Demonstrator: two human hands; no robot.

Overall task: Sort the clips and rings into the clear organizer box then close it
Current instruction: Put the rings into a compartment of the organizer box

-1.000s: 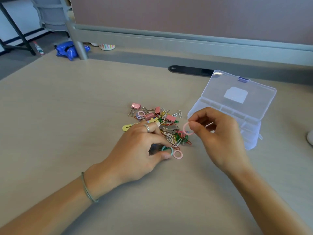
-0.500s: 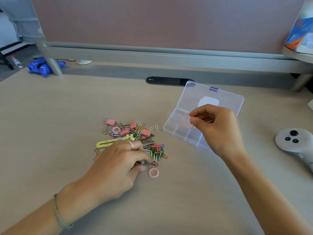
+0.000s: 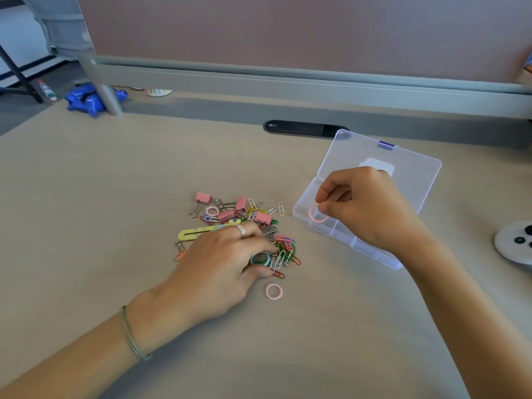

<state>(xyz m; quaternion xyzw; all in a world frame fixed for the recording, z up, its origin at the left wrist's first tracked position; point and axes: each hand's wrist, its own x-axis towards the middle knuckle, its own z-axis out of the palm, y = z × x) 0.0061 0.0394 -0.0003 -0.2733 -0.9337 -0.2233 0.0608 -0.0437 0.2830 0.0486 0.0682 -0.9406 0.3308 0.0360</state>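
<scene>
- One big tan desk (image 3: 86,197) carries everything; grey divider rail w/ a mauve panel (image 3: 288,30) runs along the far edge, black cable slot (image 3: 305,128) just in front of it.
- Clear organizer box (image 3: 357,243) sits right of centre, lid (image 3: 414,168) swung open & tilted back toward the divider, purple latch (image 3: 385,145) on its far rim, white label partly hidden behind the hand.
- Right hand (image 3: 365,205) is over the box's left end, fingers curled, thumb & fingertips pinching a thin pink ring (image 3: 316,215) that hangs over the leftmost compartment; can't tell if the ring touches the box floor.
- Left hand (image 3: 218,263) lies palm-down on the near-left part of the pile, silver ring on one finger, thin bracelet on the wrist. Thumb & a finger pinch a pale blue-green ring (image 3: 260,259) at the pile's near edge.
- Pile of clips (image 3: 253,226) lies left of the box, apart from it: pink binder clips (image 3: 203,198) along the far side, loose silver, green, red & yellow paper clips mixed thru the middle & right, a yellow slotted strip (image 3: 195,233) poking out to the left, partly under the hand.
- Pink ring in pile (image 3: 212,211) lies flat among the binder clips.
- Loose pink ring (image 3: 274,291) lies alone on the desk just nearer than the pile, beside the left thumb, not touching it.
- White controller w/ black buttons (image 3: 515,243) is cut off at the right edge.
- Blue crumpled bag (image 3: 86,99) sits past the desk's far-left corner.
</scene>
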